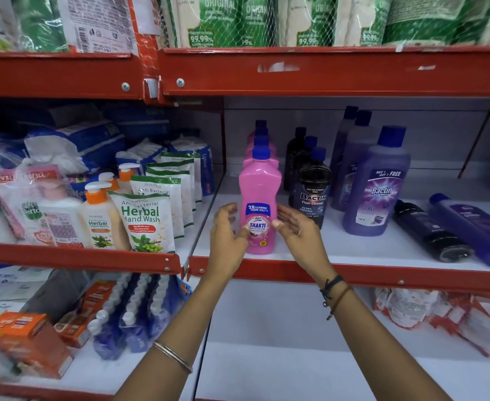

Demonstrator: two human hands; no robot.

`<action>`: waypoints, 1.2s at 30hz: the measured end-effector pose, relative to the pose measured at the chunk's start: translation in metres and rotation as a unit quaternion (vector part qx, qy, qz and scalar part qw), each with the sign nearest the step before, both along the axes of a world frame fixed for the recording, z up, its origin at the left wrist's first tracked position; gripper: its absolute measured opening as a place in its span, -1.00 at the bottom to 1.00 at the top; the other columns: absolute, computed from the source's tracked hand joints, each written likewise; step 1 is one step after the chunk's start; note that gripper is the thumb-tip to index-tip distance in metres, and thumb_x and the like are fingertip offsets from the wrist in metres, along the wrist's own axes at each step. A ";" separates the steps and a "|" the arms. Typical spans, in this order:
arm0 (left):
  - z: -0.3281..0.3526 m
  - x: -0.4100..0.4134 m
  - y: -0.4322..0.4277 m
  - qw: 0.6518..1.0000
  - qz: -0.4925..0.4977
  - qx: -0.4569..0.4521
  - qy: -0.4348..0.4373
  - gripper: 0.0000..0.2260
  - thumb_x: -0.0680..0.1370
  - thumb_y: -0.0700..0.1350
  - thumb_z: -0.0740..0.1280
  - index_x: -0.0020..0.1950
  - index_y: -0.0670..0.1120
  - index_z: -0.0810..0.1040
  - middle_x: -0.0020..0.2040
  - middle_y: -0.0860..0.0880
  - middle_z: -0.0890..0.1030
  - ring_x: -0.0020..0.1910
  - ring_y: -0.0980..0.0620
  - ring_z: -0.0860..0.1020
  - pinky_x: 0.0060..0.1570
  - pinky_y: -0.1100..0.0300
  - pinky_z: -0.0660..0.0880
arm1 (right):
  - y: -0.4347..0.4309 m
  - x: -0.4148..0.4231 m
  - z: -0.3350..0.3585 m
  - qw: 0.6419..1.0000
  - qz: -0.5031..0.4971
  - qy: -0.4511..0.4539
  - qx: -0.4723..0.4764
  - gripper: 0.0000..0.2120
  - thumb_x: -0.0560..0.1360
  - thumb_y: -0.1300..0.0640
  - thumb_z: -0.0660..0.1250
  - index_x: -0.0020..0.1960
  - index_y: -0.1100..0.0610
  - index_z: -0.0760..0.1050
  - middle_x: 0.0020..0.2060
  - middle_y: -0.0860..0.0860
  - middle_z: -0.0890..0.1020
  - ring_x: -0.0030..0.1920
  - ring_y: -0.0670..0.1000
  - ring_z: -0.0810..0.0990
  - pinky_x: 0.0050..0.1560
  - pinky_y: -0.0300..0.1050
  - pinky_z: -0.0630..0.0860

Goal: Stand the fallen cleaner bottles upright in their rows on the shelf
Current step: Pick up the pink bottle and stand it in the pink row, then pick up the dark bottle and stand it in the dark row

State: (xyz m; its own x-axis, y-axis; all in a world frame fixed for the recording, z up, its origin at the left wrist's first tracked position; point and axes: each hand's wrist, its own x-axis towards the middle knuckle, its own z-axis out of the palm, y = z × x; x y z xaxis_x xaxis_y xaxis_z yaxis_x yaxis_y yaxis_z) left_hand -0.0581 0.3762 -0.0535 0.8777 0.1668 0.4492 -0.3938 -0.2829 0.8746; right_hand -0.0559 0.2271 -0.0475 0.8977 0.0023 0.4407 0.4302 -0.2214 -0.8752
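On the white shelf with its red front lip, a pink bottle stands upright at the near edge, heading a row of pink bottles that runs toward the back. The left hand is on its left side, thumb touching the lower label, fingers curled and spread. The right hand is on its right side, fingers spread, thumb tip at the label; neither hand is closed round the bottle. Right of it stand a row of black bottles and a row of purple bottles, all upright. Farther right, a black bottle and a purple bottle lie on their sides, caps pointing back-left.
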 end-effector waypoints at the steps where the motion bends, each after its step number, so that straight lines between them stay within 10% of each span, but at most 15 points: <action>1: -0.001 -0.004 -0.006 0.999 0.040 0.005 -0.029 -0.57 0.49 -0.18 0.35 0.32 -0.06 0.31 0.30 -0.10 0.41 0.25 0.01 0.43 0.12 0.20 0.48 | -0.005 -0.002 0.000 1.000 -0.011 0.003 -0.002 -0.58 0.51 0.20 0.30 0.35 0.21 0.38 0.16 -0.06 0.53 0.11 -0.14 0.56 0.10 -0.37 0.49; 8: 0.022 -0.035 -0.095 0.972 0.066 0.059 -0.217 -0.74 0.48 -0.25 0.26 0.17 -0.16 0.44 0.13 0.00 0.42 0.18 0.07 0.38 0.24 0.41 0.23 | -0.093 -0.018 0.011 0.995 -0.093 -0.005 -0.034 -0.73 0.53 0.27 0.24 0.20 0.18 0.53 0.11 0.05 0.63 0.10 -0.05 0.58 0.17 -0.22 0.46; 16: 0.019 -0.015 -0.220 0.989 -0.134 0.054 -0.042 -0.74 0.48 -0.21 0.29 0.17 -0.11 0.44 0.15 -0.06 0.49 0.14 -0.01 0.48 0.16 0.11 0.45 | -0.214 -0.026 0.026 0.979 -0.193 0.026 -0.063 -0.75 0.50 0.28 0.27 0.16 0.28 0.53 0.04 0.07 0.61 0.04 -0.02 0.56 -0.03 -0.48 0.42; 21: 0.015 0.008 -0.283 0.980 -0.176 0.073 0.057 -0.75 0.51 -0.22 0.29 0.17 -0.21 0.46 0.17 -0.17 0.53 0.08 -0.02 0.50 0.07 0.31 0.39 | -0.277 -0.015 0.025 0.952 -0.273 0.059 -0.123 -0.73 0.48 0.22 0.30 0.16 0.27 0.55 0.13 0.20 0.64 0.15 0.16 0.59 0.09 -0.13 0.43; 30: 0.008 0.032 -0.351 0.956 -0.133 0.181 0.188 -0.67 0.52 -0.17 0.24 0.27 -0.20 0.38 0.19 -0.26 0.56 0.15 -0.24 0.53 0.05 0.08 0.46 | -0.316 0.013 0.006 0.921 -0.252 0.187 -0.230 -0.75 0.53 0.19 0.19 0.10 0.34 0.47 0.12 0.34 0.57 0.12 0.29 0.53 -0.02 -0.04 0.40; 36: 0.010 0.025 -0.347 0.964 -0.146 0.073 0.209 -0.55 0.47 -0.24 0.34 0.31 -0.16 0.27 0.14 -0.21 0.59 0.11 -0.15 0.56 0.05 0.10 0.48 | -0.325 0.001 0.008 0.935 -0.237 0.176 -0.195 -0.73 0.45 0.06 0.38 0.03 0.24 0.55 -0.09 0.18 0.64 -0.11 0.14 0.59 -0.17 -0.11 0.49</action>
